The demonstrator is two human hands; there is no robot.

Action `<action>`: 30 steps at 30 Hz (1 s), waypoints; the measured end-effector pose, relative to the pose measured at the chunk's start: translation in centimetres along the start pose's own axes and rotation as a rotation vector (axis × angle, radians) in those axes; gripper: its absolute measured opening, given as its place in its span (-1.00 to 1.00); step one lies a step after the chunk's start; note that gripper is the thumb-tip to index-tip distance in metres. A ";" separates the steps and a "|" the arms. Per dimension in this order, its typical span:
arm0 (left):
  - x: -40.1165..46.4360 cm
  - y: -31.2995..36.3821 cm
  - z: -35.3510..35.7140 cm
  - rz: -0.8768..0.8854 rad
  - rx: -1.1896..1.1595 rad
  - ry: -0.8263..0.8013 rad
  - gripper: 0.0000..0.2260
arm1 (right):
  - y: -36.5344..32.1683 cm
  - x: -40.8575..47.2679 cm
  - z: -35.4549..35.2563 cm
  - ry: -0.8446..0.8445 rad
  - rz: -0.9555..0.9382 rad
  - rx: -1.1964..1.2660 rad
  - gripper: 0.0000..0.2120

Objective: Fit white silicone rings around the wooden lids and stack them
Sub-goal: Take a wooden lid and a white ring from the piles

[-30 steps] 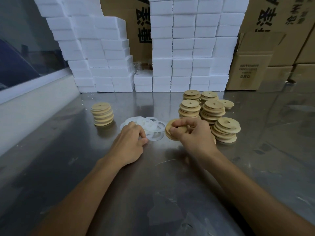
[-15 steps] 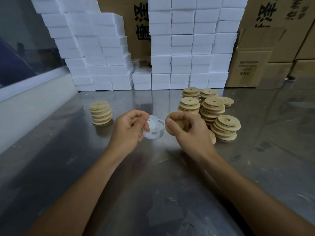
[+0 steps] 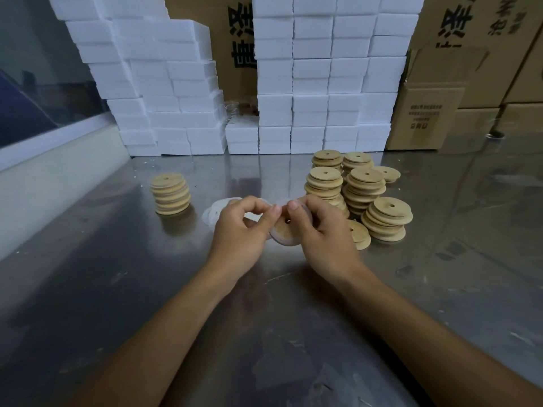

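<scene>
My right hand [image 3: 320, 233] grips a round wooden lid [image 3: 284, 232], held tilted above the steel table. My left hand [image 3: 244, 230] pinches a white silicone ring [image 3: 278, 241] against that lid's rim; the ring lies partly around the lower edge. Both thumbs meet at the lid's top. Behind my left hand lies a pile of loose white rings [image 3: 216, 211], partly hidden. On the left stands a single stack of lids [image 3: 170, 193]. Several stacks of bare wooden lids [image 3: 364, 186] stand to the right of my hands.
The steel table [image 3: 117, 274] stretches all around my arms. White foam boxes [image 3: 308, 77] are stacked high along its back edge, with brown cardboard cartons [image 3: 426, 118] at the back right. A pale ledge [image 3: 44, 183] borders the left side.
My left hand lifted a ring from the pile and brought it to the lid. Both hands came together, and the ring now lies on the lid's rim.
</scene>
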State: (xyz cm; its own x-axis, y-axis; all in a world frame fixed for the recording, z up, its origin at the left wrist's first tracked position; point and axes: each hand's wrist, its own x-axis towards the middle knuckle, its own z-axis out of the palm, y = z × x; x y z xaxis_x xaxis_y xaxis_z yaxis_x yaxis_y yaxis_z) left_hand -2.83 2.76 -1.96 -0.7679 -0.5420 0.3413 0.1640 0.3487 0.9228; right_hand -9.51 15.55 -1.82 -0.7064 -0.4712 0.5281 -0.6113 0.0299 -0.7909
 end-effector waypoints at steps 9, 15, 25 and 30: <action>-0.3 0.7 0.1 -0.201 -0.272 0.056 -0.89 | 0.4 -0.1 0.1 0.036 0.024 0.063 -0.89; -0.1 0.5 -0.2 -0.163 -0.166 0.102 -0.93 | 0.4 0.3 -0.3 0.101 0.071 0.021 -0.94; 0.4 0.5 -1.1 -0.168 -0.161 0.130 -0.86 | -0.1 0.6 -0.7 0.031 0.281 0.209 -0.92; 0.5 0.6 -1.5 -0.174 -0.189 0.122 -0.84 | -0.2 0.8 -0.9 0.023 0.292 0.219 -0.91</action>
State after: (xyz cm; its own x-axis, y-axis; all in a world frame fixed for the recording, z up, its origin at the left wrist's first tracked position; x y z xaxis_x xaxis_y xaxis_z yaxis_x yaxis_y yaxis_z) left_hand -2.21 1.56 -0.99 -0.7163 -0.6733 0.1833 0.1573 0.1001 0.9825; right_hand -10.22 15.97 -0.96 -0.8491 -0.4511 0.2749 -0.2933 -0.0302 -0.9555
